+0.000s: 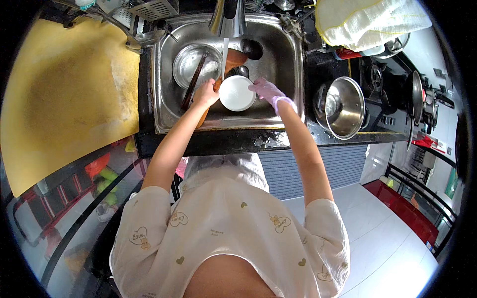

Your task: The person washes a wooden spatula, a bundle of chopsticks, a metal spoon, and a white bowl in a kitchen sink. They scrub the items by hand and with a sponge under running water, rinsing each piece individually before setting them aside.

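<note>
A round white bowl (237, 93) is held above the stainless steel sink (275, 119). My left hand (206, 93), bare, grips its left rim. On the opposite rim is my right hand (266, 89), in a thin pink glove, with its fingertips partly hidden. A stream of water (225, 56) falls from the tap (228, 18) close to the bowl's upper left edge. Left of it, a metal basin (182, 69) has dark wooden chopsticks or a similar utensil (194, 80) leaning across it. Behind the bowl lie a brown wooden utensil (236, 57), a black ladle (252, 48) and a spoon (243, 70).
A steel pot (344, 108) stands on the black counter (231, 143) to the right, before a gas hob (376, 80). A yellow board or mat (74, 85) covers the left side. White cloth (369, 22) hangs at upper right. A slotted metal holder (154, 10) stands behind the sink.
</note>
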Demonstrator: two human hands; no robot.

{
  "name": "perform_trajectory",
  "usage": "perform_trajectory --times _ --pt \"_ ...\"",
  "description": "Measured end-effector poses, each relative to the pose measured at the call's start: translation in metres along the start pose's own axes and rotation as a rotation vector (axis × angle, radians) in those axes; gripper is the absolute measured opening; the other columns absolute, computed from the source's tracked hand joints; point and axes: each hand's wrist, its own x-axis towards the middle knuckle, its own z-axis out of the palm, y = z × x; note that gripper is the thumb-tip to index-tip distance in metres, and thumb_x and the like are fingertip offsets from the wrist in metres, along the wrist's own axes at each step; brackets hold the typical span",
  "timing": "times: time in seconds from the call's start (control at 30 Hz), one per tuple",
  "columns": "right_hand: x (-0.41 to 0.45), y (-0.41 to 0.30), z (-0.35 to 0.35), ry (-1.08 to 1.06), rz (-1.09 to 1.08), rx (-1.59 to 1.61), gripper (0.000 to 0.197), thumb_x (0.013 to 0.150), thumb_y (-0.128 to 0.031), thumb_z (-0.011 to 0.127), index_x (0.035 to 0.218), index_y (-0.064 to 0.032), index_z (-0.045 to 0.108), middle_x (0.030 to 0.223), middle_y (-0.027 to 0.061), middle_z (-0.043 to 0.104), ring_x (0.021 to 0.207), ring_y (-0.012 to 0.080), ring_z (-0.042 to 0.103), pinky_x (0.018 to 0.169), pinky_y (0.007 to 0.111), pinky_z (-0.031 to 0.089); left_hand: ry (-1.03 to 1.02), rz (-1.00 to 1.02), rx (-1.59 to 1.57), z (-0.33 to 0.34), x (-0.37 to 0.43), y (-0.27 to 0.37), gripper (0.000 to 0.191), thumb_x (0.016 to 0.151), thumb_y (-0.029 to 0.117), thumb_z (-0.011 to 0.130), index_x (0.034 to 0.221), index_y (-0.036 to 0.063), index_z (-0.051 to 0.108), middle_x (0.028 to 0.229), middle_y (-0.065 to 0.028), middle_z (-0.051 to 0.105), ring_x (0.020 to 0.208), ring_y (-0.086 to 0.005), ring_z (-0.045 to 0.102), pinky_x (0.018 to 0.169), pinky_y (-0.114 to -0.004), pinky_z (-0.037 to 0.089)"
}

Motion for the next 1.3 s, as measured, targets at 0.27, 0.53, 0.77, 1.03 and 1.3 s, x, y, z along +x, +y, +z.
perform_trajectory --times 0.27,0.53,0.77,1.03,1.3 --pt "0.021 -0.023 -0.012 -0.116 -0.061 0.072 0.036 0.063 -0.030 0.053 0.090 -0.0063 0.051 0.081 0.0087 0.053 0.076 0.0186 0.048 0.068 0.027 0.037 0.002 0.170 0.326 0.003 0.016 0.021 0.021 0.066 0.017 0.052 0.085 0.0085 0.051 0.088 -0.0071 0.050 0.091 -0.0235 0.045 0.072 -0.036 0.041" --pt "0.082 0.020 0.017 0.060 -0.232 -0.847 0.022 0.073 -0.017 0.043 0.086 -0.0054 0.057 0.092 0.0145 0.053 0.084 0.0268 0.052 0.072 0.034 0.042 0.109 0.191 0.056 0.021 0.018 -0.003 0.011 0.064 0.015 0.053 0.072 0.0078 0.052 0.081 -0.0099 0.048 0.080 -0.0267 0.048 0.065 -0.037 0.041" --pt "0.086 0.024 0.023 0.052 0.070 -0.701 0.025 0.072 -0.019 0.045 0.092 -0.0069 0.055 0.098 0.0137 0.050 0.092 0.0261 0.049 0.077 0.035 0.040 0.192 0.178 -0.065 0.030 0.012 -0.002 0.012 0.063 0.014 0.052 0.073 0.0071 0.051 0.081 -0.0098 0.047 0.083 -0.0262 0.046 0.066 -0.038 0.041" --pt "0.037 -0.005 -0.010 0.210 0.076 -0.484 0.030 0.073 -0.030 0.042 0.089 -0.0082 0.055 0.093 0.0126 0.053 0.088 0.0264 0.050 0.074 0.034 0.041 0.238 0.260 -0.099 0.038 0.018 -0.015 0.011 0.065 0.012 0.051 0.073 0.0056 0.050 0.082 -0.0101 0.047 0.079 -0.0273 0.047 0.065 -0.038 0.041" --pt "-0.037 -0.057 -0.022 0.162 -0.195 -0.538 0.029 0.068 -0.025 0.041 0.088 -0.0096 0.056 0.095 0.0131 0.051 0.091 0.0284 0.047 0.079 0.035 0.037 0.216 0.362 -0.382 0.022 0.014 -0.019 0.011 0.067 0.009 0.051 0.077 0.0047 0.052 0.074 -0.0119 0.054 0.071 -0.0275 0.052 0.062 -0.033 0.042"
